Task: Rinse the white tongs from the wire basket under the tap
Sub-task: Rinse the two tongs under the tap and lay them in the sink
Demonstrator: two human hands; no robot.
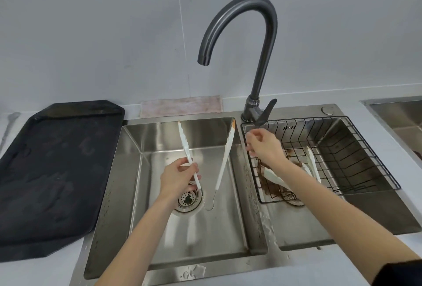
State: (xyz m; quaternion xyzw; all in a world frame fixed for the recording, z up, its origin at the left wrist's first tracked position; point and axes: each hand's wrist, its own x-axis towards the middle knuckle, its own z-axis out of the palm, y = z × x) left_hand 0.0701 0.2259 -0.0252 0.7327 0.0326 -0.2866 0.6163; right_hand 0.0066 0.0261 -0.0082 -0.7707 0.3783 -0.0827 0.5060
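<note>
My left hand grips one arm of the white tongs over the left sink basin. The tongs spread in a V, tips up, with brown stains on the tips. The dark curved tap has its spout above the left basin, and no water runs from it. My right hand hovers with fingers apart just below the tap lever, holding nothing. The black wire basket sits in the right basin and holds more white utensils.
A black tray lies on the counter left of the sink. A pinkish cloth rests against the wall behind the left basin. A drain strainer sits in the left basin. Another sink's edge shows far right.
</note>
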